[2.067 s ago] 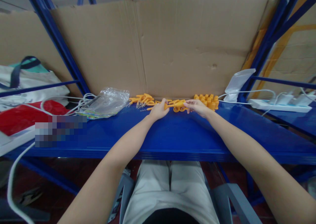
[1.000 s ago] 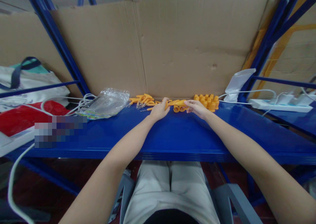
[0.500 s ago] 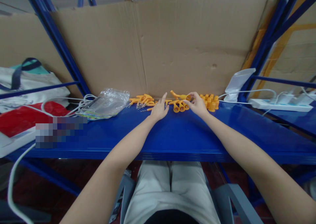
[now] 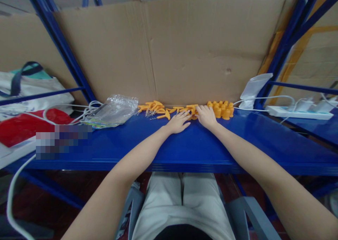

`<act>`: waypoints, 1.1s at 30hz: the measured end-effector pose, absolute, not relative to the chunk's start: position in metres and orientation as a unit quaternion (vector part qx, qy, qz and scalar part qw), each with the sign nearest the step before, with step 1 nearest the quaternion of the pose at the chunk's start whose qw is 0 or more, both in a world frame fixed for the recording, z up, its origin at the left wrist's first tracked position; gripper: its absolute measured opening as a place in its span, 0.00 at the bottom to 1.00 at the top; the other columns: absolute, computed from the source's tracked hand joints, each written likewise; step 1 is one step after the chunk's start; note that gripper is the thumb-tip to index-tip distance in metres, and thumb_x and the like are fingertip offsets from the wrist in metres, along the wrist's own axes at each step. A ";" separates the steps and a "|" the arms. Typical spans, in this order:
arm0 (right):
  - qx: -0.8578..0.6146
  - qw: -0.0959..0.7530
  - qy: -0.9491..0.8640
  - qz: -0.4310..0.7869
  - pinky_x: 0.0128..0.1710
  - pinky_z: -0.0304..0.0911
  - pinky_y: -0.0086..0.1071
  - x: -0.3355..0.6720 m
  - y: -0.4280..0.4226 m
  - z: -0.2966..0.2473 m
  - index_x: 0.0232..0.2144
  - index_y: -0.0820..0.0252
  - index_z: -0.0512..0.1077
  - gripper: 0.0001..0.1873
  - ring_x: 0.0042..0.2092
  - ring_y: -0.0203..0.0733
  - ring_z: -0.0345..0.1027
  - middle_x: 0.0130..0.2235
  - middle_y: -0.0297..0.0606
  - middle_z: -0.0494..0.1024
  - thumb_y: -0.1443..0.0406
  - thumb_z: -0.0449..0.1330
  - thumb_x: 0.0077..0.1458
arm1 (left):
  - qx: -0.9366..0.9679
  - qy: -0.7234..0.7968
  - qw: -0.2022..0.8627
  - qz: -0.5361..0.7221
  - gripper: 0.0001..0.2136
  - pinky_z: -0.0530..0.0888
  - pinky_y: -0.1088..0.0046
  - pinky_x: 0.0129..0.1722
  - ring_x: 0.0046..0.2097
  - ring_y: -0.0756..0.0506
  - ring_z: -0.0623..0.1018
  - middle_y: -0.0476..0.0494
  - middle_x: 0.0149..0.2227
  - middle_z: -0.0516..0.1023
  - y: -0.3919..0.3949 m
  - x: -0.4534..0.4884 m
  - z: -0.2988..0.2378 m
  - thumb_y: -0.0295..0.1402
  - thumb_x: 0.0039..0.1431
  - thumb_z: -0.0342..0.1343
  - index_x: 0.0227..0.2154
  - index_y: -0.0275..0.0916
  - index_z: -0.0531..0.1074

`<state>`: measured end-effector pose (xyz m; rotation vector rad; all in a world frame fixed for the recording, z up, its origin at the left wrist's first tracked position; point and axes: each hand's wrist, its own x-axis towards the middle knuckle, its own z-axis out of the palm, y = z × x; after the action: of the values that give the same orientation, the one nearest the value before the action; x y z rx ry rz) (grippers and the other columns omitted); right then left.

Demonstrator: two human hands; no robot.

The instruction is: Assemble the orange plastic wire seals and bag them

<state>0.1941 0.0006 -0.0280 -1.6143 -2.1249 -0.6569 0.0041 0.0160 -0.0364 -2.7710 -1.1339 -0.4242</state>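
On the blue shelf (image 4: 195, 146), my left hand (image 4: 179, 123) lies palm down with fingers stretched and apart. Its fingertips touch the left side of a small group of orange plastic pieces (image 4: 192, 107), which have stems and round cup ends. From the right, my right hand (image 4: 207, 118) is closed over the same group, fingers curled; it hides most of the cups. Left of my hands lie loose orange branching pieces (image 4: 156, 105) with small metal screws or springs (image 4: 150, 114) among them. Close beside my right hand stand several orange cup-shaped caps (image 4: 223, 109) in rows.
A clear plastic bag (image 4: 113, 109) and white cables (image 4: 89, 109) lie to the left, near a red bag (image 4: 34, 125). Cardboard (image 4: 185, 49) walls off the back. At right are a translucent box (image 4: 253, 90) and a white power strip (image 4: 303, 112).
The orange piece my right hand was lifting is now down among the group, and that hand has turned palm down over it. My left hand has moved right and nearer, onto the pieces.
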 end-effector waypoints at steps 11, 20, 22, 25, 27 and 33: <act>-0.601 0.209 -0.758 -0.139 0.51 0.60 0.48 0.206 0.015 -0.039 0.56 0.62 0.63 0.21 0.54 0.58 0.68 0.54 0.55 0.73 0.65 0.53 0.61 | -0.910 -0.401 0.029 -0.100 0.26 0.58 0.55 0.65 0.71 0.41 0.50 0.41 0.71 0.50 0.018 0.005 -0.037 0.45 0.68 0.40 0.66 0.44 0.56; -0.582 0.215 -0.777 -0.102 0.53 0.63 0.52 0.213 0.021 -0.040 0.60 0.62 0.64 0.25 0.56 0.61 0.65 0.56 0.56 0.71 0.65 0.53 0.60 | -0.911 -0.394 0.027 -0.121 0.27 0.56 0.58 0.66 0.71 0.42 0.52 0.37 0.70 0.53 0.024 0.003 -0.041 0.42 0.68 0.40 0.66 0.37 0.57; -0.568 0.213 -0.788 -0.102 0.54 0.62 0.52 0.215 0.022 -0.040 0.60 0.62 0.64 0.26 0.57 0.60 0.65 0.55 0.55 0.71 0.66 0.54 0.60 | -0.911 -0.389 0.037 -0.133 0.26 0.56 0.59 0.67 0.70 0.42 0.55 0.36 0.68 0.56 0.024 0.003 -0.041 0.41 0.68 0.41 0.64 0.35 0.59; -0.564 0.199 -0.796 -0.096 0.56 0.62 0.51 0.216 0.022 -0.039 0.62 0.64 0.63 0.29 0.58 0.60 0.63 0.57 0.56 0.70 0.67 0.55 0.58 | -0.906 -0.388 0.051 -0.159 0.24 0.58 0.59 0.66 0.68 0.42 0.60 0.34 0.66 0.63 0.023 0.003 -0.040 0.39 0.67 0.43 0.61 0.33 0.64; -0.564 0.192 -0.797 -0.096 0.55 0.62 0.51 0.216 0.022 -0.039 0.62 0.66 0.62 0.30 0.58 0.60 0.63 0.57 0.57 0.69 0.69 0.55 0.57 | -0.902 -0.389 0.057 -0.180 0.22 0.61 0.58 0.65 0.66 0.41 0.64 0.33 0.63 0.67 0.022 0.004 -0.038 0.39 0.67 0.44 0.59 0.33 0.66; -0.549 0.200 -0.806 -0.099 0.56 0.62 0.46 0.218 0.028 -0.044 0.58 0.65 0.67 0.26 0.56 0.55 0.65 0.55 0.54 0.71 0.70 0.55 0.55 | -0.898 -0.383 0.067 -0.207 0.18 0.64 0.58 0.63 0.62 0.41 0.70 0.34 0.59 0.72 0.021 0.003 -0.036 0.37 0.66 0.46 0.53 0.34 0.70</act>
<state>0.2184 0.0281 -0.0441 -1.5337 -2.2518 -0.2775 0.0034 0.0211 -0.0363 -2.7053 -1.1534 -0.6252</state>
